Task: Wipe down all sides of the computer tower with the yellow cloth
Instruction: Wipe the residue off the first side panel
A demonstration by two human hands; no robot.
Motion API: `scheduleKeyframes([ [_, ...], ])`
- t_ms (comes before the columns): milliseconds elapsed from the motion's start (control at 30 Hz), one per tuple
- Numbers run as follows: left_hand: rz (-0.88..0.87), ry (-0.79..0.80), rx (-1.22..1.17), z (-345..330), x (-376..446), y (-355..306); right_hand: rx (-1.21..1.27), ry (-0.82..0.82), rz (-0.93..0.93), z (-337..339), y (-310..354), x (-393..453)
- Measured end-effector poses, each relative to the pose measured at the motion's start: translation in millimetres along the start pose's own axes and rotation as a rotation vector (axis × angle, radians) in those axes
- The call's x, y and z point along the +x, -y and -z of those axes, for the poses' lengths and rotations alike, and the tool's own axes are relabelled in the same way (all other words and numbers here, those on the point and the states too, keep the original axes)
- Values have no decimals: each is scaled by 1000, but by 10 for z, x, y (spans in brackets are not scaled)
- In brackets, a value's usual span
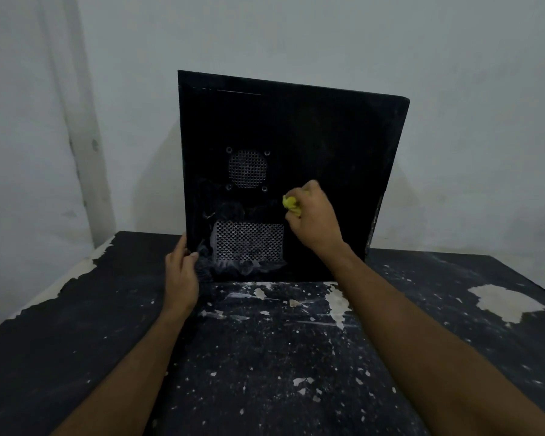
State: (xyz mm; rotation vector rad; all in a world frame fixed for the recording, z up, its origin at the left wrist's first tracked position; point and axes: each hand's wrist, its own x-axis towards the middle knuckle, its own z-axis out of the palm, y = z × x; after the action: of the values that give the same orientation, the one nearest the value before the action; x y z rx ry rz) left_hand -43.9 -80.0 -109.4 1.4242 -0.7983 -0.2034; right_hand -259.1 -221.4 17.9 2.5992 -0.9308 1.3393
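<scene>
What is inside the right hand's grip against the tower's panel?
A bunched yellow cloth pokes out at the left of the right hand, held against the computer tower. The curled fingers cover most of the cloth and the panel behind it.

Tower [312, 136] on table [76, 341], before wall [328, 36]

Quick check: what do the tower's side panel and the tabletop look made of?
The computer tower looks like painted sheet metal, matte black and dusty, given the punched vent holes. The table seems board under a thin black coating, flaking off in pale patches.
</scene>
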Motion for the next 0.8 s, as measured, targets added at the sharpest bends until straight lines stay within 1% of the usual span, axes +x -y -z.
scheduleKeyframes([
  [33, 2, -1, 5, 0, -1, -4, 19, -66, -43, -12, 41, 14],
  [67, 4, 1, 5, -2, 1, -4, 9, -94, -47, -26, 110, 12],
  [100, 2, 4, 5, -2, 6, 2, -18, -70, -7, -56, 170, -4],
  [167, -2, 9, 1, 8, 13, 4, -89, 61, 149, -92, 173, -54],
  [200, -1, 8, -4, 8, 12, 2, -96, 121, 184, -52, 133, -49],
  [233, 1, 8, -9, 6, 9, 10, -82, 144, 164, -7, 76, -17],
  [267, 2, 9, -13, 3, 9, 13, -62, 104, 113, 30, 20, 23],
  [333, 0, 7, -19, -8, 10, 19, -41, -46, -8, 88, -18, 37],
  [367, 0, 5, -20, -11, 14, 26, -59, -54, -9, 93, 9, 0],
  [400, 3, 9, -22, -5, 14, 31, -94, 9, 46, 59, 30, -67],
  [467, 1, 19, -30, 8, 16, 41, -176, 243, 205, -6, -24, -238],
  [500, -1, 23, -32, 7, 15, 49, -185, 313, 220, 4, -91, -293],
  [533, -4, 22, -32, 5, 22, 54, -174, 309, 178, 11, -157, -292],
  [633, 0, 12, -33, -10, 33, 63, -94, 63, -32, 4, -203, -290],
  [667, 1, 11, -28, -15, 33, 61, -90, 48, -28, -18, -173, -309],
  [700, 2, 11, -25, -9, 32, 63, -112, 99, 27, -48, -136, -342],
  [767, 8, 10, -41, -1, 39, 68, -193, 307, 175, -79, -162, -419],
  [800, 10, 10, -49, -2, 37, 77, -198, 349, 184, -63, -208, -432],
])
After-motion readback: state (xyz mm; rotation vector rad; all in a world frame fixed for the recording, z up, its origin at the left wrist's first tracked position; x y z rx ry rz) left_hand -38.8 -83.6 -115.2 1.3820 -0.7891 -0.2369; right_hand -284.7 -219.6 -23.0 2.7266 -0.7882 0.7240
